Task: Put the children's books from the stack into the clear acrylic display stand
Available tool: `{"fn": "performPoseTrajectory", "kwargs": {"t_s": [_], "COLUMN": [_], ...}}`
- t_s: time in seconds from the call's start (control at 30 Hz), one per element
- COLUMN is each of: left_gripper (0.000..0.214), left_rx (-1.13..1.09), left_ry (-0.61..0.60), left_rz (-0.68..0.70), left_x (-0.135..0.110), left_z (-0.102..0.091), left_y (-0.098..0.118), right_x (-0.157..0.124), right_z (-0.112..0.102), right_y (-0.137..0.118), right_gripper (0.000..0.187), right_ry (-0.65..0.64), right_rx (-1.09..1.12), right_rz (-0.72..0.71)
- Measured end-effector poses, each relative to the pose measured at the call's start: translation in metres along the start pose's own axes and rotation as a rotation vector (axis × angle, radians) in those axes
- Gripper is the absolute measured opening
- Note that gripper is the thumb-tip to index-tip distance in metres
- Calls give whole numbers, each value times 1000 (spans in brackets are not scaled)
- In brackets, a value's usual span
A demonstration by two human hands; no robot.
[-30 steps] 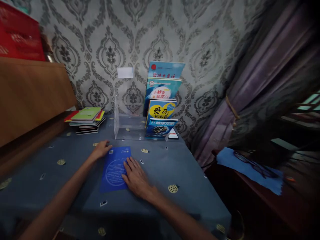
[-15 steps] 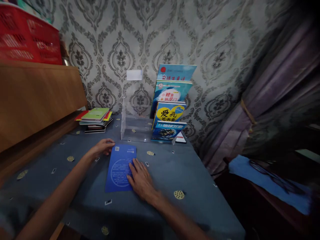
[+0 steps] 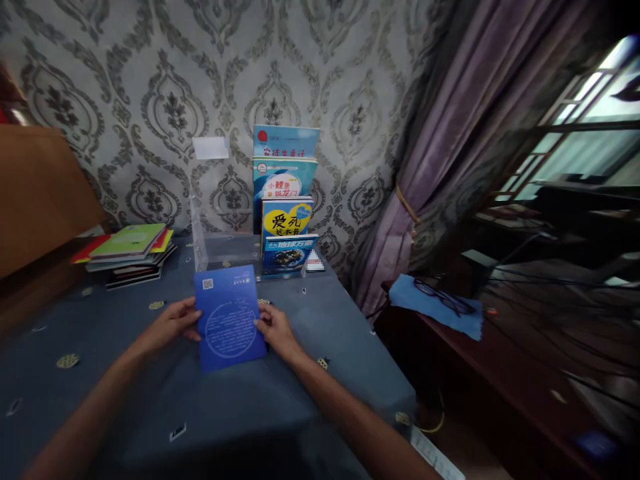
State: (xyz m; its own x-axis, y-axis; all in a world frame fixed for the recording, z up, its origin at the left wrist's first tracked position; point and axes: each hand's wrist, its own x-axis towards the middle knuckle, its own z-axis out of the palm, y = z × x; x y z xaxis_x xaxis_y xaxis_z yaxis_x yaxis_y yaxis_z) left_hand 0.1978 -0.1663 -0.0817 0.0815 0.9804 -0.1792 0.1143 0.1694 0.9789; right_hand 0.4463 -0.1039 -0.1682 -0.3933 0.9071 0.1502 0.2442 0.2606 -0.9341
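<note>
A blue booklet [image 3: 231, 317] with white print, a ring design and a QR code faces me, tilted up off the tablecloth. My left hand [image 3: 179, 319] grips its left edge, thumb on the near side. On the opposite edge, my right hand [image 3: 276, 328] pinches the booklet the same way. Behind it stands a clear acrylic rack [image 3: 199, 233] whose left half shows no books. In the rack's right half, several books [image 3: 289, 220] rise in tiers with their covers to the front.
At the left of the table lies a stack of books [image 3: 133, 243], a green one on top. A wooden cabinet [image 3: 45, 193] borders the left side. To the right are a purple curtain [image 3: 425, 167] and a lower dark surface with glasses [image 3: 443, 297] on a blue cloth [image 3: 400, 293].
The booklet has been lifted from lying flat to tilted upright. My right hand went from resting on it to gripping its right edge; my left hand now holds the left edge. The view turned right.
</note>
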Motion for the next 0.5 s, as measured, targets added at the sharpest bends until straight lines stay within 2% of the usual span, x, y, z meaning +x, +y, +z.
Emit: {"fn": "performPoseTrajectory", "kwargs": {"t_s": [0.1, 0.27, 0.37, 0.5], "left_gripper": [45, 42, 41, 42], "left_rx": [64, 199, 267, 260], "left_ry": [4, 79, 83, 99], "left_rz": [138, 395, 508, 610], "left_x": [21, 64, 91, 126], "left_z": [21, 57, 75, 91], "left_y": [2, 3, 16, 43], "right_x": [2, 9, 28, 65], "right_z": [-22, -59, -82, -118], "right_y": [7, 13, 13, 3], "right_gripper": [27, 24, 18, 13], "right_ry": [103, 311, 408, 503], "right_rx": [77, -23, -43, -59], "right_rz": [-47, -144, -229, -336]}}
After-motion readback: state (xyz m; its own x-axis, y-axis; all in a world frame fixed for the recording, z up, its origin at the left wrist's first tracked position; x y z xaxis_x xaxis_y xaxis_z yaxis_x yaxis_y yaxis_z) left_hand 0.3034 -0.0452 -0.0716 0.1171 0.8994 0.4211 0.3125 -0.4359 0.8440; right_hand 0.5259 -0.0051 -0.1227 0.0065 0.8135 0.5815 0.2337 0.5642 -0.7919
